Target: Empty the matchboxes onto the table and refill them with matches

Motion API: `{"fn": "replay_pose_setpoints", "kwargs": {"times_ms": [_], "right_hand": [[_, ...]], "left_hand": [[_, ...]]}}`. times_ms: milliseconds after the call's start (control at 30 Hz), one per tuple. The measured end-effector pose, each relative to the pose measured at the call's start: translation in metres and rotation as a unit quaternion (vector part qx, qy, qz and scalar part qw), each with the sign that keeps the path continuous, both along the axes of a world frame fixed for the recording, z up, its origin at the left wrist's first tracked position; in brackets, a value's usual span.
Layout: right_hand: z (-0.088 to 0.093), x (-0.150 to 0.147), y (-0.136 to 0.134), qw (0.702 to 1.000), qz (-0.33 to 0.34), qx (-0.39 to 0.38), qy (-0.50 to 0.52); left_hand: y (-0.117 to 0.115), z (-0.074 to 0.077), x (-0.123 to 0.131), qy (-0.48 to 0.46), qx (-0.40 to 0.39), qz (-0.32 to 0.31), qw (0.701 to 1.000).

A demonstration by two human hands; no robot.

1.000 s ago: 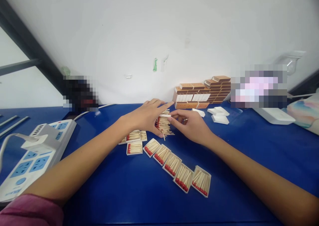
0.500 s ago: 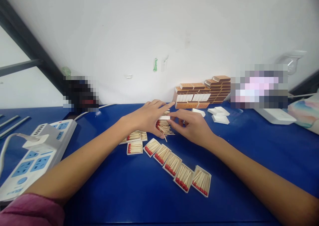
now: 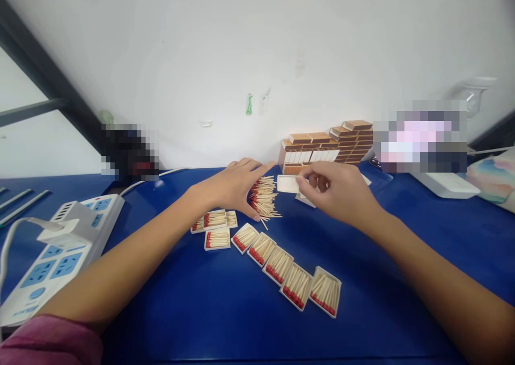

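Observation:
A loose heap of red-tipped matches (image 3: 263, 198) lies on the blue table (image 3: 225, 311). My left hand (image 3: 231, 188) curves around the heap's left side, thumb and fingers touching the matches. My right hand (image 3: 340, 192) is lifted just right of the heap and pinches a small empty white match tray (image 3: 287, 183). In front of the heap, several filled white trays (image 3: 287, 274) lie in a diagonal row toward the right. More filled trays (image 3: 215, 228) sit to the left, under my left wrist.
Orange matchbox sleeves (image 3: 325, 148) are stacked against the white wall at the back. Empty white trays (image 3: 304, 199) lie partly hidden behind my right hand. A white and blue power strip (image 3: 60, 250) with a plugged-in adapter sits at the left. A white flat object (image 3: 442, 184) lies far right.
My right hand has lifted the white tray off the heap and moved it up and to the right. My left hand stays on the matches.

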State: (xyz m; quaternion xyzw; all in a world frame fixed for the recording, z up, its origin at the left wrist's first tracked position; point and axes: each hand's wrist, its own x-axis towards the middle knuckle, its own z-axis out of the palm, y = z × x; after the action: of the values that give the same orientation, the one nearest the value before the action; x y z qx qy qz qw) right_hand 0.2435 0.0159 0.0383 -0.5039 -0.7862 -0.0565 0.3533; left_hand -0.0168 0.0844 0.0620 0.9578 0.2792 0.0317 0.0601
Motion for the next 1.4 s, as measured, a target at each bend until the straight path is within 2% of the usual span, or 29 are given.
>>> {"fn": "replay_pose_setpoints", "kwargs": {"times_ms": [100, 200, 367, 567, 933, 1200, 1400], "right_hand": [[0.006, 0.012, 0.002, 0.986, -0.019, -0.148, -0.07], [0.006, 0.011, 0.002, 0.972, -0.022, -0.197, -0.123], [0.0, -0.016, -0.011, 0.981, 0.019, -0.162, -0.103], [-0.014, -0.048, -0.028, 0.967, 0.093, -0.214, -0.101], [-0.023, -0.052, -0.023, 0.961, 0.158, -0.215, -0.071], [-0.032, -0.055, -0.019, 0.979, 0.092, -0.158, -0.093], [-0.031, -0.056, -0.02, 0.984, 0.08, -0.144, -0.072]], "left_hand": [[0.001, 0.002, -0.001, 0.005, 0.006, 0.002, 1.0], [0.002, 0.004, -0.002, -0.001, 0.013, -0.001, 1.0], [0.003, 0.007, -0.003, 0.005, 0.018, 0.008, 1.0], [0.003, 0.008, -0.004, 0.007, 0.026, 0.012, 1.0], [0.0, 0.007, -0.001, -0.002, 0.041, 0.006, 0.999], [-0.006, 0.007, 0.004, 0.002, 0.037, -0.004, 0.999], [-0.007, 0.008, 0.004, -0.023, 0.031, -0.026, 0.999]]}}
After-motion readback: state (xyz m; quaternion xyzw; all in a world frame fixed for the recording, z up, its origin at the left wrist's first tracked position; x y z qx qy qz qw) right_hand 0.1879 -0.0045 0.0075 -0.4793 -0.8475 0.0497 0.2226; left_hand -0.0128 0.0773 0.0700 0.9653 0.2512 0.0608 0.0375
